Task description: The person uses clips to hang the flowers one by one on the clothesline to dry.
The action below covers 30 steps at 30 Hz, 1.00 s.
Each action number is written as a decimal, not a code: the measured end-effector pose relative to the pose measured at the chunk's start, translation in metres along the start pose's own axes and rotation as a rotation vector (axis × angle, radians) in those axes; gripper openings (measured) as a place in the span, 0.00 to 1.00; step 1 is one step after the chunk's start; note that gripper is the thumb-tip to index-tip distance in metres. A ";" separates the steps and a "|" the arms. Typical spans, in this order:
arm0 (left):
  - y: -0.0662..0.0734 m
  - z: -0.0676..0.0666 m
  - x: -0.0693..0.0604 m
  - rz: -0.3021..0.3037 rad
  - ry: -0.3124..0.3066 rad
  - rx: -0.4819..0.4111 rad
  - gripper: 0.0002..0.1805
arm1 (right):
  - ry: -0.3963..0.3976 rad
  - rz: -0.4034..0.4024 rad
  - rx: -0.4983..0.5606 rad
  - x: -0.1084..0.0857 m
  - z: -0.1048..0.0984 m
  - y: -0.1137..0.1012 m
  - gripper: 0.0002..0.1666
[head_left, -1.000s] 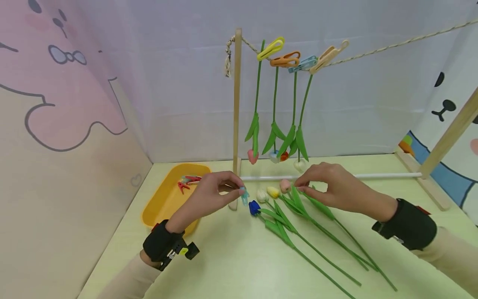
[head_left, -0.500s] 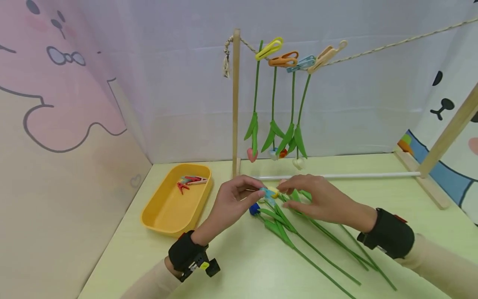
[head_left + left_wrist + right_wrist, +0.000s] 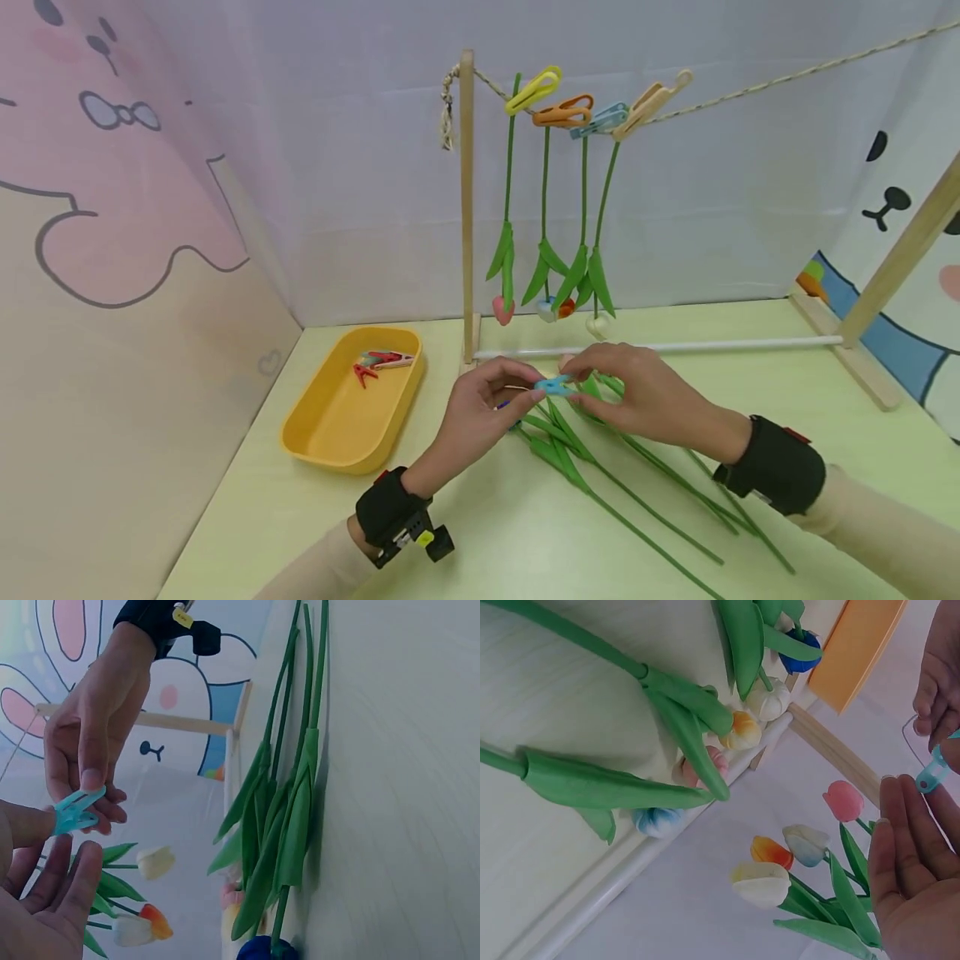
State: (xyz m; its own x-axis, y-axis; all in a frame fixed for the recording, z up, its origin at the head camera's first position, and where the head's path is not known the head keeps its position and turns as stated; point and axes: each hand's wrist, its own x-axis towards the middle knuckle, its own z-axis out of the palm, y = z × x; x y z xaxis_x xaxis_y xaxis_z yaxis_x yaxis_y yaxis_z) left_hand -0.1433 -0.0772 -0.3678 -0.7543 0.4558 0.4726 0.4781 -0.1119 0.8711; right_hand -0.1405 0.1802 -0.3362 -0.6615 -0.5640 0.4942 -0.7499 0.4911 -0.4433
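Observation:
My left hand [image 3: 483, 408] pinches one end of a light-blue clothespin [image 3: 553, 386] between thumb and fingers. From the other side, my right hand [image 3: 641, 400] has its thumb and fingertips at the clothespin's two prongs, seen also in the left wrist view on the clothespin [image 3: 75, 813]. Below the hands, several artificial tulips lie with their green stems [image 3: 645, 533] toward the front right. Their heads show in the right wrist view: a blue tulip [image 3: 801, 656], a white tulip [image 3: 768, 699], a yellow-white tulip [image 3: 742, 731], a pink tulip [image 3: 705, 766] and a light-blue tulip [image 3: 658, 821].
Several tulips hang head-down from a rope [image 3: 795, 77], held by a yellow clothespin [image 3: 534, 90], orange clothespin [image 3: 562, 112], blue clothespin [image 3: 600, 121] and beige clothespin [image 3: 651, 104]. A wooden post [image 3: 467, 208] holds the rope. At left, a yellow tray [image 3: 300, 417] contains several clothespins [image 3: 384, 361].
My left hand has carried the blue clothespin rightward, and it has turned from upright to level. My right hand has left the tulip leaves and come left to the clothespin.

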 end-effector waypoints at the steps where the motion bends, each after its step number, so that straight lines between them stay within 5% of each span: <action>1: -0.001 0.000 -0.001 -0.012 0.000 0.022 0.10 | 0.003 0.002 -0.010 0.000 -0.002 0.001 0.19; 6: -0.010 0.004 -0.007 -0.070 -0.037 0.171 0.11 | 0.025 0.003 -0.079 -0.004 -0.013 0.008 0.21; 12: -0.025 0.014 -0.015 -0.075 -0.249 0.414 0.08 | 0.064 -0.002 -0.134 -0.010 -0.024 0.015 0.21; 19: -0.033 0.029 -0.019 0.135 -0.534 0.884 0.10 | 0.103 0.015 -0.160 -0.016 -0.032 0.022 0.23; 24: -0.038 0.035 -0.018 0.231 -0.666 0.970 0.10 | 0.102 0.019 -0.171 -0.019 -0.035 0.024 0.23; 30: -0.042 0.038 -0.020 0.338 -0.707 1.119 0.07 | 0.110 0.026 -0.186 -0.024 -0.040 0.026 0.24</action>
State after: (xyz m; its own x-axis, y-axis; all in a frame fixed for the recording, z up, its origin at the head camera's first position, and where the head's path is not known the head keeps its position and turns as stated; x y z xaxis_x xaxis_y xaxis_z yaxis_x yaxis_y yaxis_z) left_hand -0.1308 -0.0478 -0.4194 -0.3016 0.9371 0.1760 0.9517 0.3071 -0.0044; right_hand -0.1446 0.2328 -0.3300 -0.6697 -0.4787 0.5678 -0.7144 0.6242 -0.3162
